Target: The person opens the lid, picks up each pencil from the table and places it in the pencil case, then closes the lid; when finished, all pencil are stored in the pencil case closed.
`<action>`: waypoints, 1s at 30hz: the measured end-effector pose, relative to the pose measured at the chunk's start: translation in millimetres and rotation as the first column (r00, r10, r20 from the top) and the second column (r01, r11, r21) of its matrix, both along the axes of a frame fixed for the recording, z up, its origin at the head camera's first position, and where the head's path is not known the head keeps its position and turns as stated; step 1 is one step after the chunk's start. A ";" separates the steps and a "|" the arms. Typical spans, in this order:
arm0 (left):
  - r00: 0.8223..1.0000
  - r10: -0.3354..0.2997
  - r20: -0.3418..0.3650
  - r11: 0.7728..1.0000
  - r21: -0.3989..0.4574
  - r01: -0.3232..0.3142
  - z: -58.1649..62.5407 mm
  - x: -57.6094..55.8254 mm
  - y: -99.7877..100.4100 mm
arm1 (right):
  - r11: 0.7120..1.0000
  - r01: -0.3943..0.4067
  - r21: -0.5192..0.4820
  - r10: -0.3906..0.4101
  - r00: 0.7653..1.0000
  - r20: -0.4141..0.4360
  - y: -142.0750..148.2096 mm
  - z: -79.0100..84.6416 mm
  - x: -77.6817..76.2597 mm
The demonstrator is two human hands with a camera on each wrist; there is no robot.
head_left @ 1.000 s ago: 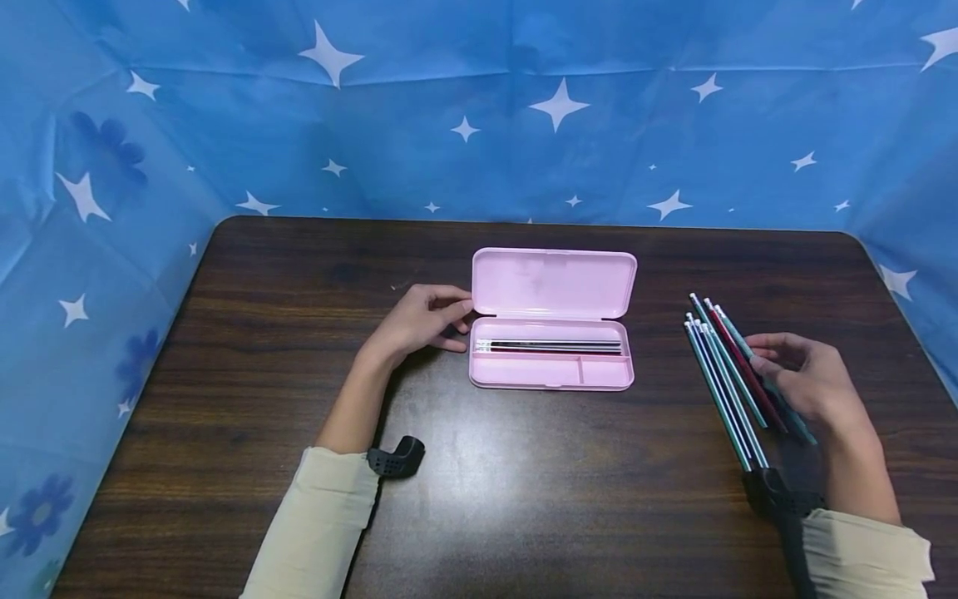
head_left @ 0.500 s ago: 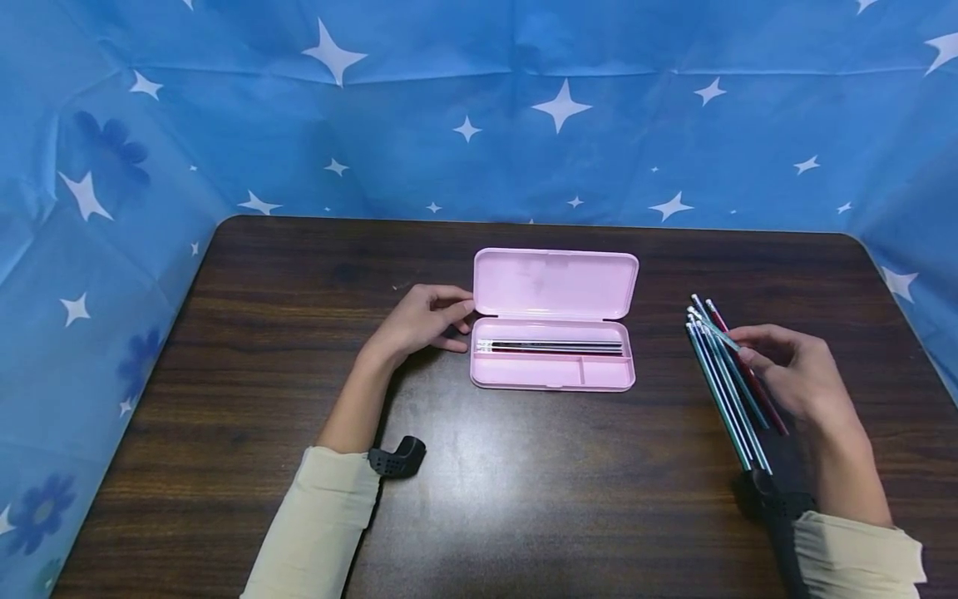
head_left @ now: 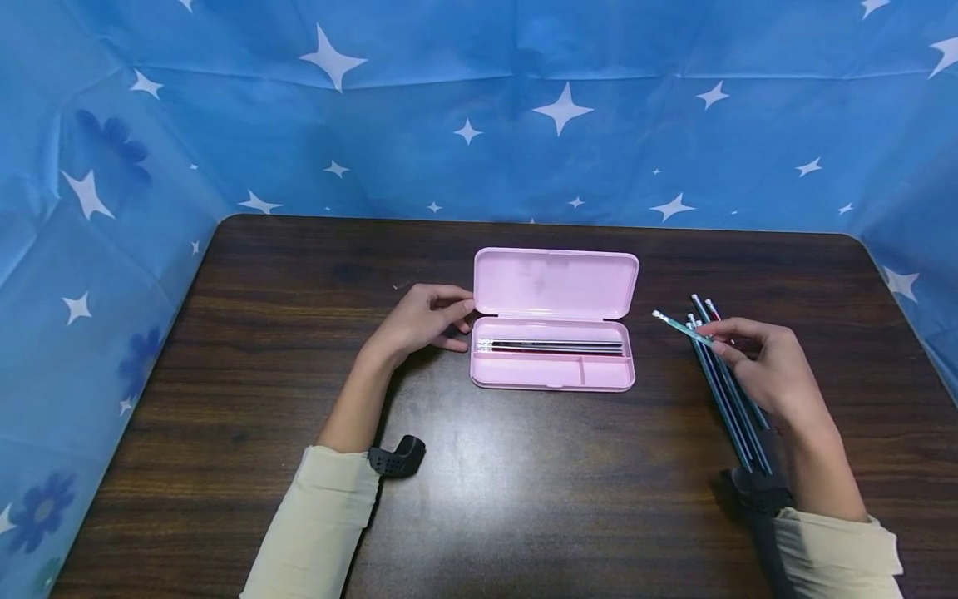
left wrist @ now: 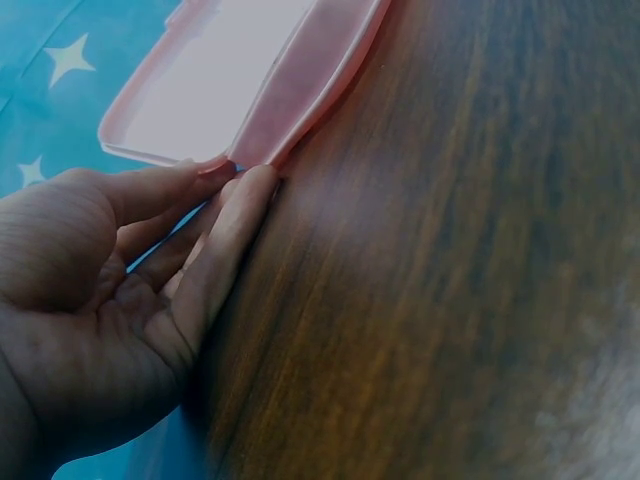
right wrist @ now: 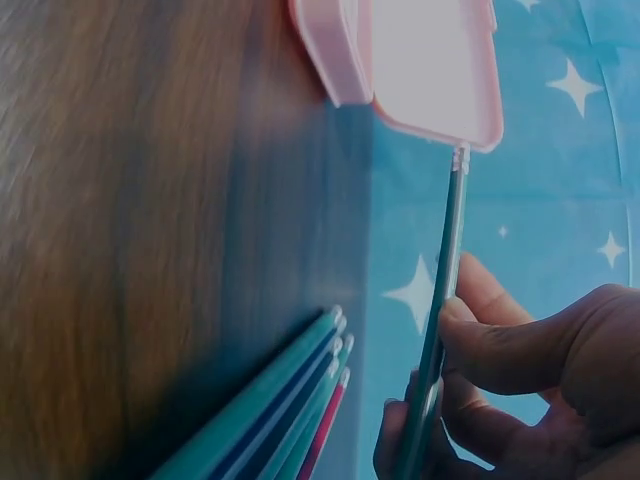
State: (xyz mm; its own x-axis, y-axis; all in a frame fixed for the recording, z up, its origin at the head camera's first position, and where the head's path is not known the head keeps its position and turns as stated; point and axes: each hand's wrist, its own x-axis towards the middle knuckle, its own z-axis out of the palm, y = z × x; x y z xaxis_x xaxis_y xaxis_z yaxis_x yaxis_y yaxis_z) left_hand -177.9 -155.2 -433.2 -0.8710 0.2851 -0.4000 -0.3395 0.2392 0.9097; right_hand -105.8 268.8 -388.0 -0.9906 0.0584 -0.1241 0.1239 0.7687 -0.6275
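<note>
A pink pencil case [head_left: 524, 374] lies with its lid [head_left: 555, 283] raised; several dark pencils [head_left: 557, 347] fill its long compartment, white ends to the left. My left hand [head_left: 419, 323] touches the case's left side near the hinge, fingers fairly straight, fingertips right at its edge in the left wrist view. My right hand [head_left: 767, 366] pinches a teal pencil [right wrist: 447, 240] between thumb and fingers, its white eraser end toward the case. Beneath that hand, several teal pencils and a red pencil [right wrist: 325, 425] lie in a loose bunch [head_left: 722, 399] on the table.
The dark wooden table [head_left: 524, 499] ends at a blue curtain [head_left: 419, 108] with white stars behind it and at the sides. Black straps with a camera mount [head_left: 397, 457] sit on the wrists, below them light sleeves [head_left: 314, 524].
My right hand has lifted one teal pencil off the bunch and carried it left toward the case, turning its eraser end leftward. My left hand has stayed at the case.
</note>
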 end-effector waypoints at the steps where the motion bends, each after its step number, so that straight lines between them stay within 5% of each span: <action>1: 1.000 0.001 -0.001 1.000 -0.001 -0.001 0.1 0.3 -0.2 | 1.000 -0.011 0.005 0.011 1.000 -0.012 -2.6 0.4 -0.7; 30: 1.000 0.001 -0.008 1.000 -0.005 -0.001 0.1 0.5 0.1 | 0.989 -0.127 -0.081 0.127 0.992 -0.015 -79.9 5.4 -19.3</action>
